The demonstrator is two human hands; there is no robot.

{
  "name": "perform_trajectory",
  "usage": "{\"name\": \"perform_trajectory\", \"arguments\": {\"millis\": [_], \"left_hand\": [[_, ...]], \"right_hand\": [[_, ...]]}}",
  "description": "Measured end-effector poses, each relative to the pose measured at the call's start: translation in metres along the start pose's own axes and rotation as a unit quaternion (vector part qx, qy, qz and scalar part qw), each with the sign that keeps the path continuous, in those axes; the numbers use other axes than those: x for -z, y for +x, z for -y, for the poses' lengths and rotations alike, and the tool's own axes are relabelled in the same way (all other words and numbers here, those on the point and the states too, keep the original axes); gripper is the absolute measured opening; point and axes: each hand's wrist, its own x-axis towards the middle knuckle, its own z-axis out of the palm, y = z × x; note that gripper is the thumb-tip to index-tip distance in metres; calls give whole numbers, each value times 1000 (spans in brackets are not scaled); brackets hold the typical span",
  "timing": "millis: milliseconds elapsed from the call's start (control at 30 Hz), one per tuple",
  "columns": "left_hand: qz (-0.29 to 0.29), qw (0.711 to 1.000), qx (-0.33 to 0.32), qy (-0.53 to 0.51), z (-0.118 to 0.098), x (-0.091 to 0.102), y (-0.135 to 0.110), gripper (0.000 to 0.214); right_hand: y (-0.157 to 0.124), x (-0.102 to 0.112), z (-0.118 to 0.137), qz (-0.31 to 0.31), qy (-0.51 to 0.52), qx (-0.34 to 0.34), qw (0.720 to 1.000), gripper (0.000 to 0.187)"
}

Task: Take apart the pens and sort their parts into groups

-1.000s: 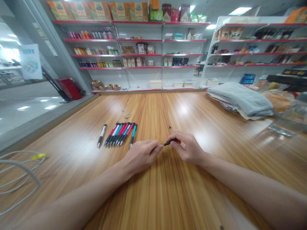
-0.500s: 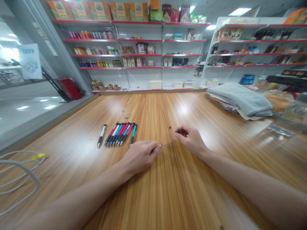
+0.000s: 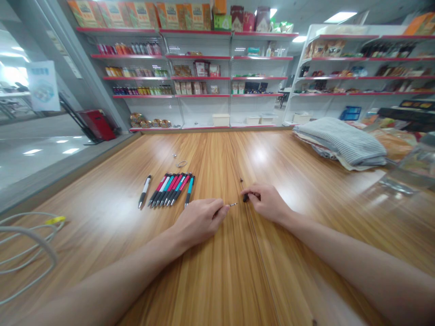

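My left hand (image 3: 200, 222) rests on the wooden table, its fingers closed on a thin pen refill (image 3: 233, 204) whose tip points right. Most of the refill is hidden in the fingers. To the right, my right hand (image 3: 267, 201) pinches a small black pen part (image 3: 245, 198) just above the table, apart from the refill. Beyond it lies a tiny dark piece (image 3: 241, 180). Left of my hands is a row of several pens (image 3: 170, 190) in pink, white and teal. A teal pen (image 3: 190, 188) lies at its right, and a white pen (image 3: 145, 190) stands apart at its left.
A small ring-shaped item (image 3: 181, 164) and a tiny piece (image 3: 174, 155) lie behind the pens. A pale cable (image 3: 30, 231) coils at the left. Folded striped cloth (image 3: 343, 140) and a clear container (image 3: 408, 167) sit at the right. Stocked shelves (image 3: 200, 77) stand behind the table.
My right hand has turned and lowered slightly to the left, bringing the black pen part down near the table. My left hand has stayed in place with the refill.
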Motion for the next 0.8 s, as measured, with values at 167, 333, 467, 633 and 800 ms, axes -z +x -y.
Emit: {"name": "perform_trajectory", "arguments": {"millis": [167, 333, 467, 633, 800], "left_hand": [[-2, 1000, 1, 2, 1, -1, 0, 34], [-7, 1000, 0, 2, 2, -3, 0, 33], [-10, 1000, -4, 3, 1, -2, -1, 34], [-11, 1000, -3, 4, 0, 0, -1, 34], [-7, 1000, -1, -3, 0, 0, 0, 34]], "right_hand": [[1, 1, 2, -6, -5, -7, 1000, 24], [1, 0, 3, -9, -5, -10, 1000, 22], [1, 1, 3, -7, -2, -4, 1000, 23], [1, 1, 2, -5, 19, 1, 1000, 23], [0, 2, 2, 11, 41, 8, 999, 24]]}}
